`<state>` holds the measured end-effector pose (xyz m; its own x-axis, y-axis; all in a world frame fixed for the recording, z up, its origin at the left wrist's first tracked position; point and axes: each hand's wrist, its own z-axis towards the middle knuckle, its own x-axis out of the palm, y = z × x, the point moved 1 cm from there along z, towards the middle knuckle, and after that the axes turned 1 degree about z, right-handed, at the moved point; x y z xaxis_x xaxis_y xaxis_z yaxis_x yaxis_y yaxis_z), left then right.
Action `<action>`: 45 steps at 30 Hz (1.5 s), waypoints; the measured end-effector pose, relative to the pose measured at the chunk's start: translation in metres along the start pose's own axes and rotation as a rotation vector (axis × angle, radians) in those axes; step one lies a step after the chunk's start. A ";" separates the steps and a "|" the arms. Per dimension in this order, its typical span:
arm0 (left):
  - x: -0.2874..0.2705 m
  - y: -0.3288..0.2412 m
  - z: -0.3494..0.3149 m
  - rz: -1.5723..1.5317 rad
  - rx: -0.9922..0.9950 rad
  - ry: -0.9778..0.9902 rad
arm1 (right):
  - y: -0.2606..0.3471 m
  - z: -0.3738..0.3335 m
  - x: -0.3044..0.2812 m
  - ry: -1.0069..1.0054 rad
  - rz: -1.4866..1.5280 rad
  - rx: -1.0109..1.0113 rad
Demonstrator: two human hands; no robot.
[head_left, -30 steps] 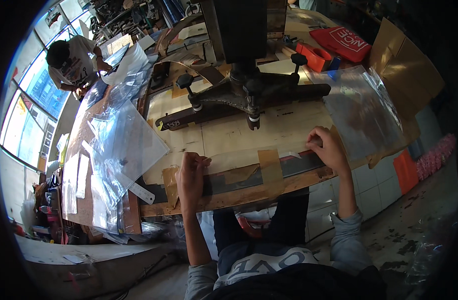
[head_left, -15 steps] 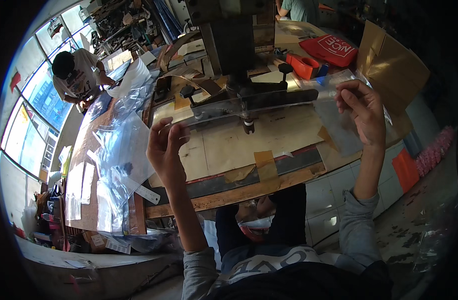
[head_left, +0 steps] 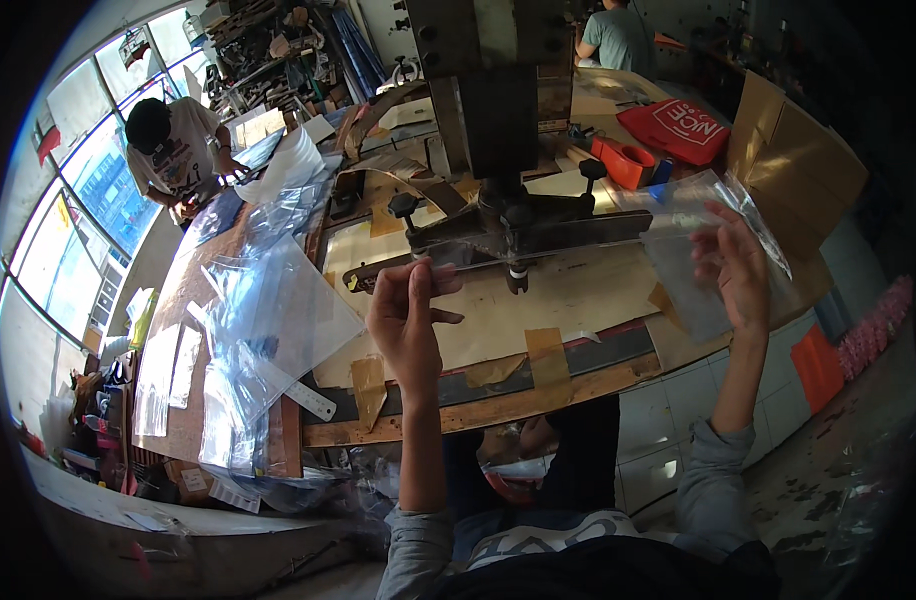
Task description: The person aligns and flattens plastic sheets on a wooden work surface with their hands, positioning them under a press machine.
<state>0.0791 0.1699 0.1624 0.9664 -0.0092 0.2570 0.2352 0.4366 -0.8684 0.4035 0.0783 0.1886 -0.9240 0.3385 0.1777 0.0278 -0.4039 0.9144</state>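
My left hand (head_left: 406,315) pinches the end of a clear plastic sheet (head_left: 446,284) between thumb and fingertips. Its thin, see-through edge runs right, in front of the dark crossbar (head_left: 598,230) of a press; its far end is hard to make out. My right hand (head_left: 735,275) is raised at the right, blurred, its fingers bent and seemingly apart, with nothing plainly in them. Behind and below that hand, another clear sheet (head_left: 683,285) lies at the table's right side. Under the crossbar is a pale board (head_left: 578,295) with brown tape (head_left: 548,362) on its near edge.
The press column (head_left: 488,125) rises straight ahead. Loose clear plastic sheets (head_left: 268,310) and a ruler (head_left: 311,401) cover the left table. A red bag (head_left: 675,130), an orange tape dispenser (head_left: 623,163) and a cardboard box (head_left: 793,165) stand far right. A co-worker (head_left: 178,155) bends over the table far left.
My left hand has moved right and closer to the press's middle, with the plastic sheet's end. My right hand has dropped slightly, its fingers opening, and the sheet between the hands looks slacker.
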 end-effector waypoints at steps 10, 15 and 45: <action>0.019 0.052 -0.025 0.066 -0.081 -0.031 | -0.061 -0.117 -0.029 -0.072 -0.157 0.358; 0.048 0.056 -0.037 0.072 -0.093 0.102 | -0.042 -0.124 -0.060 -0.351 -0.376 0.195; 0.003 0.070 -0.120 1.144 0.651 0.481 | -0.070 0.269 -0.238 -0.433 0.180 -0.169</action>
<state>0.1108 0.0921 0.0512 0.5590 0.3855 -0.7341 -0.6591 0.7437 -0.1114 0.7239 0.2547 0.1802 -0.6661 0.5578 0.4951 0.0776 -0.6083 0.7899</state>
